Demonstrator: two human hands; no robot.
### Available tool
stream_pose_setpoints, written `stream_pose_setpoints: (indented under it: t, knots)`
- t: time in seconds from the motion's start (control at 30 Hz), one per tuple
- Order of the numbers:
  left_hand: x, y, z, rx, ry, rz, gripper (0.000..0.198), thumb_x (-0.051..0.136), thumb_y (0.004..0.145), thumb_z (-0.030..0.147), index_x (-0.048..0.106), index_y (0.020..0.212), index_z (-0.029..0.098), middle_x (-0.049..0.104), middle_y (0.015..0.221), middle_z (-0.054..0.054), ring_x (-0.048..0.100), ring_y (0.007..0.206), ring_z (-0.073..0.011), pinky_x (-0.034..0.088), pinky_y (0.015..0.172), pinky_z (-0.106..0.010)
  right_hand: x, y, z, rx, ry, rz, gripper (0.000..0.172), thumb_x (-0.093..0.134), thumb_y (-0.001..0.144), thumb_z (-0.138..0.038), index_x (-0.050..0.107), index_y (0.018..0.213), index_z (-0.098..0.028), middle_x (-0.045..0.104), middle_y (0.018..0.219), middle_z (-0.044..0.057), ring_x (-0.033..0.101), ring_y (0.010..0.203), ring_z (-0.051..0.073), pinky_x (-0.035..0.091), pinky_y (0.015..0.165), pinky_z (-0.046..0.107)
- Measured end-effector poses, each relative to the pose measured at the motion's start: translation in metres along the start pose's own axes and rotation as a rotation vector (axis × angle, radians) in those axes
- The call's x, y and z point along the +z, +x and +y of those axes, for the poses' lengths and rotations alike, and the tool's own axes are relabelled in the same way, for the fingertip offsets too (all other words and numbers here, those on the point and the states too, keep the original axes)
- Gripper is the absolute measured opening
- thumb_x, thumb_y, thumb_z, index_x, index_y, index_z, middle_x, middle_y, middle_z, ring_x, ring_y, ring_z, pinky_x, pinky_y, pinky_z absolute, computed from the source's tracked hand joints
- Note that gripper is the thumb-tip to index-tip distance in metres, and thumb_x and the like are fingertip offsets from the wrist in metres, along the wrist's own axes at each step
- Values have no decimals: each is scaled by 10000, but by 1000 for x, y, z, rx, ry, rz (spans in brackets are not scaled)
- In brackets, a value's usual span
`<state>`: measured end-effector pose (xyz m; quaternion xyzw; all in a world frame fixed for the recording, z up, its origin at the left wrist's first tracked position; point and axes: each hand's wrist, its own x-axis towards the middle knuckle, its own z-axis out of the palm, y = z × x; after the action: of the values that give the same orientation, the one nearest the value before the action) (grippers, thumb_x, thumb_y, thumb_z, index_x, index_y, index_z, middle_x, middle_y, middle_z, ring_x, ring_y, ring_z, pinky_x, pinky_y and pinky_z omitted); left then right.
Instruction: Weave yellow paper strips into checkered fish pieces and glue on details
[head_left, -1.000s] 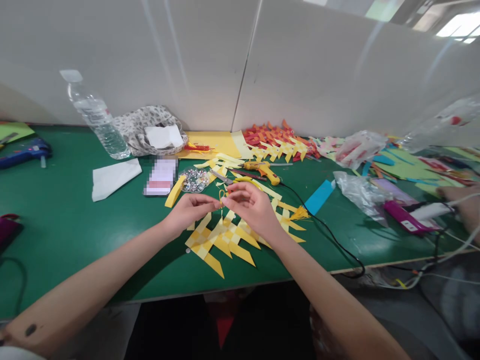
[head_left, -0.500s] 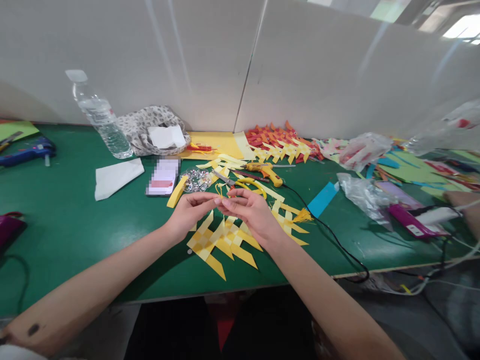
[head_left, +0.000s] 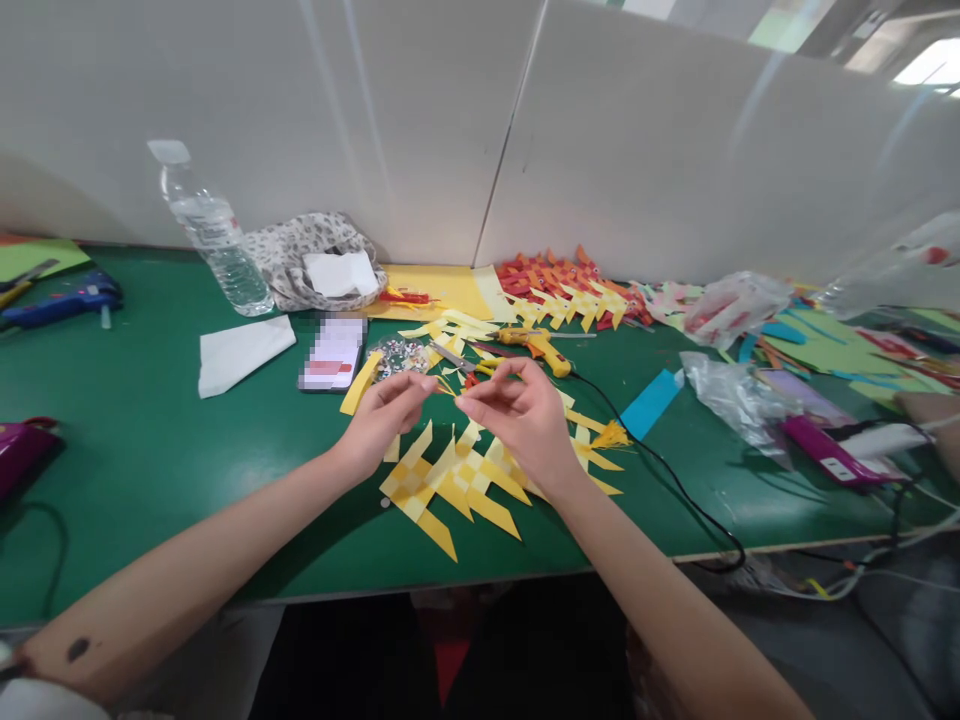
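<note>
While the left hand (head_left: 386, 415) and right hand (head_left: 529, 415) pinch a thin yellow cord (head_left: 445, 386) above the bench (head_left: 300, 520), back from its front edge, it should handle light and limp, best gripped near its ends.

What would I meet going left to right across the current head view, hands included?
Blue glue gun → white sheet → phone → left hand → yellow cord between the hands → right hand → blue paper strip → crumpled clear plastic.
</note>
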<state>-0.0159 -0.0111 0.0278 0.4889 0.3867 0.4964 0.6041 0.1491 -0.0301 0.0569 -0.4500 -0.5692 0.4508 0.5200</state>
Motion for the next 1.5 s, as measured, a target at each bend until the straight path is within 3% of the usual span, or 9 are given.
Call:
stream_pose_setpoints:
  t: [0.07,0.17,0.3,0.57,0.9,1.1,1.2,1.37,1.5]
  knots:
    - [-3,3,0,-62,-16,-62,290,501,833,453,568,750,183,243,446,83,201,406,-65,138,407,-217,-2,-6,-3,-177,-210,-24,273,676,733,-263,424,834,-245,684,758,-9,675,768,168,532,751,328]
    - [-6,4,3,-126,87,-245,395,385,862,503,552,730,170,218,433,81,169,396,-73,125,408,-231,-7,-13,-4,-453,-541,-115,102,568,815,-210,483,860,-247,671,831,17,667,818,175,520,753,324]
    - [-5,1,6,-48,260,-405,409,428,855,503,550,681,154,255,480,69,215,449,-77,179,444,-238,-14,-16,0,-647,-758,-234,113,484,844,-142,508,890,-243,667,862,30,648,835,174,511,755,324]
    - [-2,-3,0,-44,258,-420,281,499,851,436,527,760,172,275,536,75,220,475,-70,178,449,-219,-17,-17,3,-738,-844,-232,145,450,855,-110,479,932,-229,649,846,36,633,827,163,512,744,301]
    - [-2,-3,1,-28,292,-400,239,516,837,381,579,800,153,476,662,32,332,545,-72,254,505,-211,-19,-22,9,-738,-801,-156,141,490,851,-116,466,936,-226,657,863,43,640,834,158,521,760,295]
    - [-6,-1,-2,-4,322,-441,229,566,809,367,601,789,141,495,652,24,344,535,-69,258,491,-203,-23,-24,14,-783,-822,-162,122,494,864,-141,478,960,-214,669,868,43,654,824,161,527,742,288]
    - [-11,2,-4,9,366,-455,238,583,810,366,625,773,134,389,533,58,253,474,-57,187,445,-203,-32,-25,16,-692,-861,-108,128,512,868,-187,484,992,-203,679,887,40,668,826,162,522,722,270]
    - [-24,10,-1,49,476,-465,238,625,788,368,675,770,136,301,465,72,217,446,-60,168,423,-219,-62,-27,20,-345,-950,-6,100,496,867,-241,496,962,-210,692,852,22,684,809,177,507,668,269]
    - [-38,18,5,96,607,-421,260,623,782,393,685,771,141,365,493,53,229,454,-60,159,417,-215,-84,-33,25,-125,-1105,-105,65,490,852,-240,507,906,-210,698,855,39,674,833,209,497,669,300]
